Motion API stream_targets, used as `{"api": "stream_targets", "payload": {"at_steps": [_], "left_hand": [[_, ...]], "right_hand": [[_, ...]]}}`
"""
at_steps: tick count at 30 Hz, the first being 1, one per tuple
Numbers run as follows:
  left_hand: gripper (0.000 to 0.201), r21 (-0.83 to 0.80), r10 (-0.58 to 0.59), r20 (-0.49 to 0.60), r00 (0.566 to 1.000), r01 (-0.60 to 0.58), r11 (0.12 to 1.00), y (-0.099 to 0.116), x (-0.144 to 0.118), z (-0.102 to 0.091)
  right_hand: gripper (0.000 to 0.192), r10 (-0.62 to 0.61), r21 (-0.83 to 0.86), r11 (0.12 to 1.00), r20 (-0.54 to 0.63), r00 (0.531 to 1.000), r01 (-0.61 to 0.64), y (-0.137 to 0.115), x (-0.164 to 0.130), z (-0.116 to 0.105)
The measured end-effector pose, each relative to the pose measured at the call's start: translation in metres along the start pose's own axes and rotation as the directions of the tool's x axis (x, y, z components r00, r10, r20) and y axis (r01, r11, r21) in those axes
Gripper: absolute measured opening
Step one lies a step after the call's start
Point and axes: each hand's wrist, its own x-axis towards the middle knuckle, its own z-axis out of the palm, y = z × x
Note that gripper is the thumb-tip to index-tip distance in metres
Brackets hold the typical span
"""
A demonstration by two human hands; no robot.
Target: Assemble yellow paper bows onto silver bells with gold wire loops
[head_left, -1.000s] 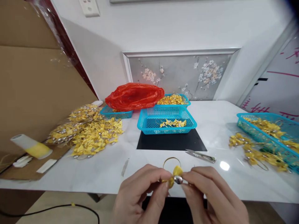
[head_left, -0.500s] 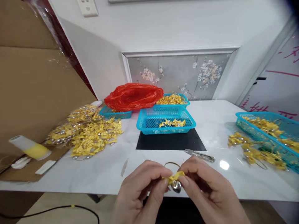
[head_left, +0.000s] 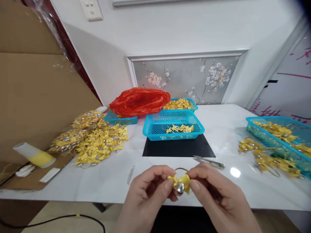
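Head view: left hand point(head_left: 148, 191) and right hand point(head_left: 213, 191) pinch yellow bow point(head_left: 181, 182) with bell point(head_left: 179, 187), shaping loops; next, finer fingertip tugs.

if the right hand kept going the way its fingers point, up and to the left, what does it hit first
Probably the yellow bow with the bell it already pinches, then the left hand right behind; depth is hard to judge.

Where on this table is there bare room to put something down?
Bare white table lies between the middle blue basket and the right basket, and between the yellow bow pile and the black mat. The left edge, right edge and back are crowded.
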Motion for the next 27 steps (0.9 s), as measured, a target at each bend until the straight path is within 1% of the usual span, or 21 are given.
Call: {"api": "stream_targets", "payload": {"at_steps": [2, 3, 4, 5, 7, 10, 13, 15, 17, 19, 22, 24, 27], "left_hand": [[0.005, -0.123, -0.036, -0.028, 0.999, 0.032, 0.992, -0.001, 0.000, 0.000], [0.006, -0.144, -0.017, -0.035, 0.999, 0.012, 0.990, 0.000, -0.001, 0.000], [0.007, -0.128, 0.029, -0.037, 0.999, -0.034, 0.991, 0.001, -0.003, 0.000], [0.008, -0.077, 0.091, -0.038, 0.995, -0.094, 0.993, 0.002, -0.004, 0.000], [0.009, 0.083, 0.194, -0.033, 0.980, -0.191, 0.978, 0.005, -0.006, 0.000], [0.014, 0.314, 0.258, -0.036, 0.966, -0.234, 0.920, 0.009, -0.006, -0.003], [0.014, 0.437, 0.313, -0.005, 0.950, -0.279, 0.855, 0.010, -0.005, -0.004], [0.016, 0.487, 0.333, 0.022, 0.943, -0.301, 0.820, 0.009, -0.005, -0.004], [0.017, 0.512, 0.361, 0.042, 0.932, -0.330, 0.793, 0.006, -0.005, -0.003], [0.019, 0.510, 0.392, 0.059, 0.918, -0.365, 0.779, 0.004, -0.005, -0.001], [0.022, 0.484, 0.406, 0.041, 0.913, -0.374, 0.791, 0.002, -0.004, 0.002], [0.022, 0.469, 0.395, 0.001, 0.918, -0.350, 0.811, 0.003, -0.004, 0.003], [0.020, 0.459, 0.377, -0.033, 0.926, -0.321, 0.828, 0.005, -0.005, 0.004]], "right_hand": [[0.013, -0.041, -0.077, 0.996, -0.006, 0.999, 0.041, 0.002, -0.001, -0.003], [0.012, -0.053, -0.103, 0.993, -0.005, 0.999, 0.052, 0.003, -0.002, -0.004], [0.012, -0.060, -0.119, 0.991, -0.001, 0.998, 0.060, 0.004, -0.003, -0.005], [0.012, -0.063, -0.127, 0.990, 0.002, 0.998, 0.062, 0.005, -0.003, -0.006], [0.013, -0.076, -0.135, 0.988, 0.003, 0.997, 0.076, 0.006, -0.004, -0.006], [0.011, -0.094, -0.156, 0.984, -0.018, 0.995, 0.090, 0.005, -0.003, -0.007], [0.010, -0.097, -0.164, 0.983, -0.051, 0.994, 0.087, 0.002, -0.002, -0.008], [0.014, -0.090, -0.130, 0.988, -0.051, 0.995, 0.083, 0.000, -0.002, -0.006], [0.019, -0.076, -0.087, 0.994, -0.041, 0.996, 0.073, 0.000, -0.003, -0.001], [0.018, -0.071, -0.048, 0.996, -0.028, 0.997, 0.070, 0.002, -0.005, 0.006], [0.016, -0.088, -0.007, 0.996, 0.042, 0.995, 0.089, 0.007, -0.009, 0.013], [0.016, -0.107, -0.016, 0.994, 0.072, 0.992, 0.108, 0.008, -0.010, 0.012], [0.015, -0.124, -0.107, 0.986, 0.020, 0.992, 0.125, 0.007, -0.010, 0.002]]}}
